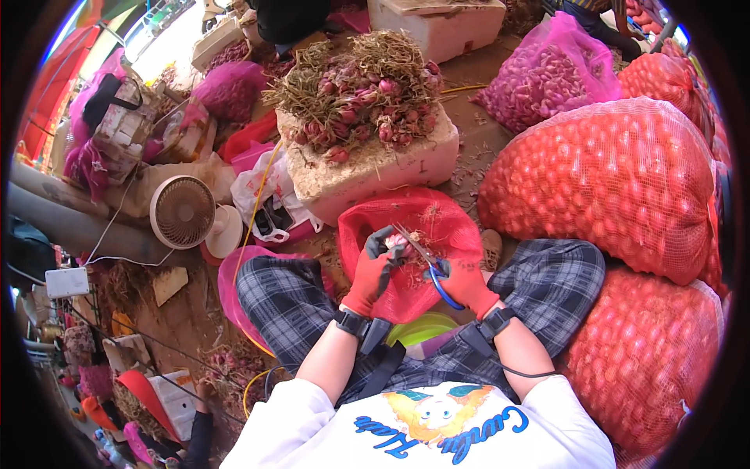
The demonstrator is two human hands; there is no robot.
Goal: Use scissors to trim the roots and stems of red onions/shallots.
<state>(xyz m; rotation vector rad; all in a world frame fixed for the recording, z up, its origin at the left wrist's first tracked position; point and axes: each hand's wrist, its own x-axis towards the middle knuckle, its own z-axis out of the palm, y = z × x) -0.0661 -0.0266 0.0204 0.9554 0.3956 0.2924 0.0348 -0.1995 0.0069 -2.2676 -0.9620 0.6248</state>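
Observation:
My left hand (373, 266), in a red and dark grey work glove, pinches a small pale-pink shallot (397, 243) between its fingers. In my gloved right hand (461, 281) are blue-handled scissors (426, 262), whose blades reach up and left to the shallot. Both hands are above a red mesh bag (363, 215) that lies spread between my knees. Bits of dry root and skin cling to its inside. Beyond it, a heap of shallots with dry stalks (359, 98) rests on a white foam box (375, 180).
Full red mesh sacks (601, 180) are stacked at my right. A pink sack of shallots (551, 74) stands at the far right. To the left are a small fan (182, 211), a white plastic bag (269, 191) and a yellow cord (262, 180). Someone's dark sleeve (199, 438) shows lower left.

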